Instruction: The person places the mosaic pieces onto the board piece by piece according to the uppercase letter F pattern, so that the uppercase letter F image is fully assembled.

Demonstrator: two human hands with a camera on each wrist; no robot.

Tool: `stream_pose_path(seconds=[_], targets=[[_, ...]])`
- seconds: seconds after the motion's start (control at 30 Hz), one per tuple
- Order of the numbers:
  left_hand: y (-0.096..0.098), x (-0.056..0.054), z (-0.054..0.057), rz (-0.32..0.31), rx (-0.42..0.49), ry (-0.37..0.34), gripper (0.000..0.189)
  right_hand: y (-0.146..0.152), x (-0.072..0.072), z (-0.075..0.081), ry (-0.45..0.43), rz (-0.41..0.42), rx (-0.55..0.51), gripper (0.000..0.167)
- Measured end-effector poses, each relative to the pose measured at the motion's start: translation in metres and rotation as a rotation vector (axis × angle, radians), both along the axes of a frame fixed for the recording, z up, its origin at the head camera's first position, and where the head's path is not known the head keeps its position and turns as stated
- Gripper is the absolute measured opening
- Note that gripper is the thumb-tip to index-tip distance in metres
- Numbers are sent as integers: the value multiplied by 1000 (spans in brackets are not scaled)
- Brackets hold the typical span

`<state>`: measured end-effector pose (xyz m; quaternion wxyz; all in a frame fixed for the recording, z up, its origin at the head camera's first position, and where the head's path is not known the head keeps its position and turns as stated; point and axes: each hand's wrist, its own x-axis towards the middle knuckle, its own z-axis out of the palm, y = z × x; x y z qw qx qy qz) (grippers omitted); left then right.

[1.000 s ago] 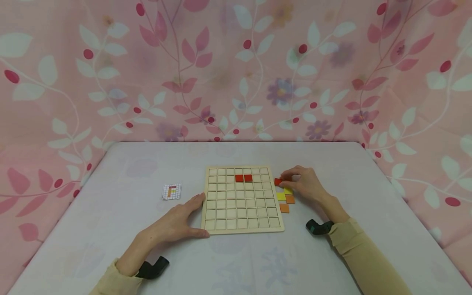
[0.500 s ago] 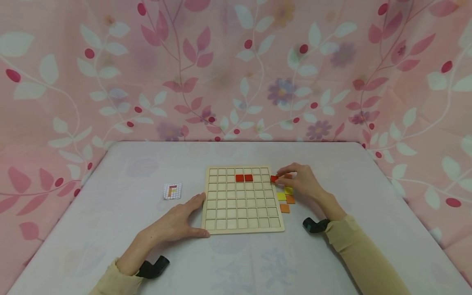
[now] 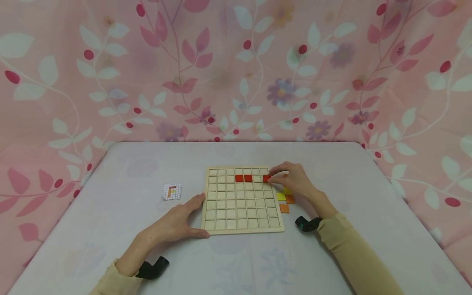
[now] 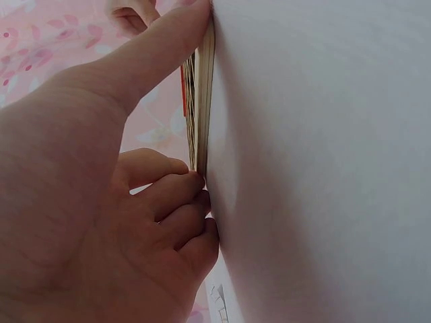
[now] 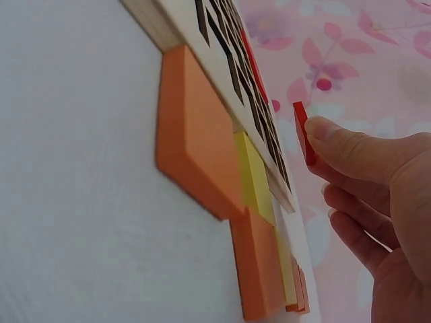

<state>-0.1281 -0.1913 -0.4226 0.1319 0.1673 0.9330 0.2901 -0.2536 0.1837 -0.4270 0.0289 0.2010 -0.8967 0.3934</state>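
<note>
Right-hand grip [image 3: 298,178] pinches thin red square tile [image 3: 266,178] above pale wooden gridded board [image 3: 241,203], near its right edge, well short of white counter's [image 3: 125,196] far edge. Left-hand grip [image 3: 175,223], unclenched, touches board's left edge. Tile, seemingly held by one side, could tilt and snag if thumb slips.

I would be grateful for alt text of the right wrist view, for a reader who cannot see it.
A right hand pinches a red tile, held clear of a gridded board. Orange tiles and yellow tiles lie by the board's edge on a white surface, with a pink floral backdrop behind.
</note>
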Motion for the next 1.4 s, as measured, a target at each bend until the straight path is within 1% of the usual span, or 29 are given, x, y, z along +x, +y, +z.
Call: stream_pose_path(seconds=[0.2,0.27,0.37,0.5,0.7,0.87,1.0,1.17,1.4], targets=[[0,0,0,5,-1,-3,118,-16,0,2,-48,-25,9,25],[0,0,0,6,2,-3,118,-22,-2,2,-49,-23,13,23],[0,0,0,4,5,-1,117,-30,-5,1,-24,-1,12,21],[-1,0,-1,3,6,0,117,-39,-7,-1,29,50,-7,19],[-1,0,-1,0,5,2,117,-55,-8,1,62,91,-43,17],[0,0,-1,-2,4,3,117,-68,-9,2,85,112,-36,17],[0,0,-1,-1,1,3,117,-78,-10,1,63,106,-30,16],[0,0,-1,-4,-5,5,117,-90,-10,1,30,98,-20,19],[0,1,0,-5,-5,4,116,-103,-11,-3,41,102,-2,20]])
